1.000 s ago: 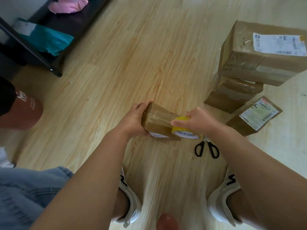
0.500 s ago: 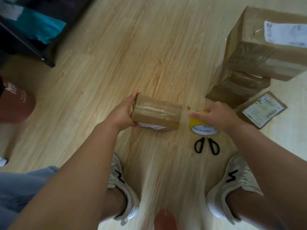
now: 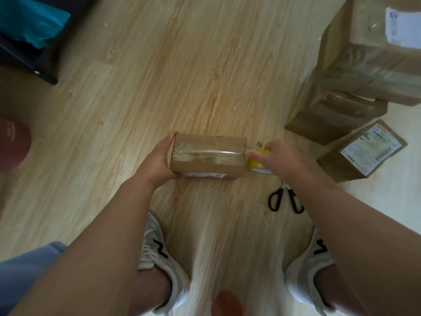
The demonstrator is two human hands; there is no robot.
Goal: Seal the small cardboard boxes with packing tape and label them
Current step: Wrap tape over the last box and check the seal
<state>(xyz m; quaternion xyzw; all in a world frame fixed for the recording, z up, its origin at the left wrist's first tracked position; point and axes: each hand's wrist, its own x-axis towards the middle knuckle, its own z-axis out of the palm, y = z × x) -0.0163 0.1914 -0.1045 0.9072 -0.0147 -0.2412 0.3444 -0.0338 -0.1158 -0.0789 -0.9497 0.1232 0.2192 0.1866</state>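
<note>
**While you grip the small box [image 3: 208, 153], the tape roll [image 3: 256, 164] sits at its right end**

While your left hand [image 3: 157, 159] wraps round the box's left end, your right hand [image 3: 284, 156] clamps the yellow roll against the right edge, index finger pointing at the clear strip along the top seam. The box is low over the wooden floor [image 3: 159, 76], and I can't tell if it touches. Black scissors [image 3: 286, 199] lie near your right wrist. Stacked taped boxes [image 3: 364, 65] and a labelled box [image 3: 362, 151] sit off to the right.

Soft, dim daylight; glare streaks the pale wooden plank floor [image 3: 159, 87], edges bow and blur, shadows faint.
</note>
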